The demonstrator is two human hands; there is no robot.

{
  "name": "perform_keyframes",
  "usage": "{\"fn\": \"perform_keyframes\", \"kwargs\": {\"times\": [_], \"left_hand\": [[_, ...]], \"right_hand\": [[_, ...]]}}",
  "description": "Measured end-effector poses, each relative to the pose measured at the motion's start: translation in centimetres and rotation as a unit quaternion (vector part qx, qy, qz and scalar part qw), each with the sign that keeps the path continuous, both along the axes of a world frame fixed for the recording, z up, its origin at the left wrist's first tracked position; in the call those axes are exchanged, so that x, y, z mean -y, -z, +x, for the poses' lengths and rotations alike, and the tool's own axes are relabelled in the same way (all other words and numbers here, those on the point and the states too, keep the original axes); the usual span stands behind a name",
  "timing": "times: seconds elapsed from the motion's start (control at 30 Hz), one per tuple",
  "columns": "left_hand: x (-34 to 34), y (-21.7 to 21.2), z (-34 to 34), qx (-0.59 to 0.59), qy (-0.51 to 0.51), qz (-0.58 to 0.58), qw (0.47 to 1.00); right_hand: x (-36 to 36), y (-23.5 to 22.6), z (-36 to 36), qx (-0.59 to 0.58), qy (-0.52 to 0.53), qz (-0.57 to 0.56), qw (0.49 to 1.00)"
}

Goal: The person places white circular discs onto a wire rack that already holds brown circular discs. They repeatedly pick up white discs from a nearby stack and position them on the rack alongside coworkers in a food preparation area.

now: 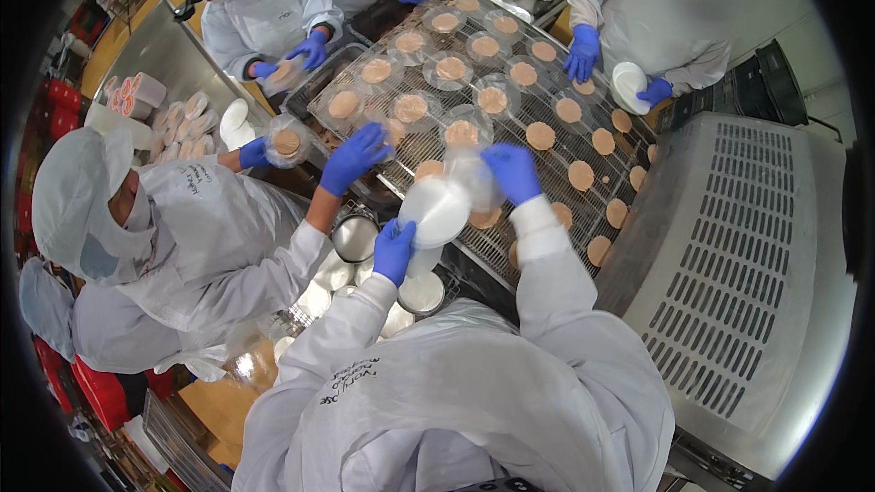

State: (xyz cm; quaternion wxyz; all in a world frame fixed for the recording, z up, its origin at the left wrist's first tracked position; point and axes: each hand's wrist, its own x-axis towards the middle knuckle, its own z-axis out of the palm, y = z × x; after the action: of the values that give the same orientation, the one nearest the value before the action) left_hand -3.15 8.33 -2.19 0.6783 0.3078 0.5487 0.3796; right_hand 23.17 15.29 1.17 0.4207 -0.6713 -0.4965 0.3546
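My left hand (394, 251), in a blue glove, is closed on the edge of a stack of white round sheets (439, 219), held over the near edge of the wire-mesh conveyor (547, 184). My right hand (512, 173), also gloved in blue, pinches a thin see-through round sheet (469, 180), smeared by motion, beside the stack. Flat, round, pinkish-tan patties (540, 136) lie in rows on the mesh. Those farther left and toward the back mostly lie with clear round sheets (450, 69); several on the right are bare.
At left, a co-worker's gloved hand (355, 159) reaches over the belt. Across it, another person holds white round sheets (629, 87). Round metal tins (355, 238) with white sheets stand below my left forearm. A slotted metal housing (738, 264) borders the right side.
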Motion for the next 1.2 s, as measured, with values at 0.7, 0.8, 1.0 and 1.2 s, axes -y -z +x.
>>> {"fn": "perform_keyframes", "kwargs": {"times": [0.7,0.8,1.0,1.2], "left_hand": [[4.5,3.0,-2.1,0.034,-0.029,-0.073,0.996],[4.9,4.4,-2.3,0.03,-0.037,-0.088,0.995],[3.7,3.9,-0.8,0.037,-0.023,-0.053,0.998],[2.6,0.8,0.4,-0.01,0.013,-0.006,1.0]], "right_hand": [[3.4,6.8,11.4,0.162,0.166,0.06,0.971],[3.7,5.6,9.8,0.228,0.14,-0.007,0.964],[7.2,5.9,2.5,0.23,0.001,0.043,0.972],[5.5,-1.0,-4.8,0.065,-0.154,-0.06,0.984]]}}
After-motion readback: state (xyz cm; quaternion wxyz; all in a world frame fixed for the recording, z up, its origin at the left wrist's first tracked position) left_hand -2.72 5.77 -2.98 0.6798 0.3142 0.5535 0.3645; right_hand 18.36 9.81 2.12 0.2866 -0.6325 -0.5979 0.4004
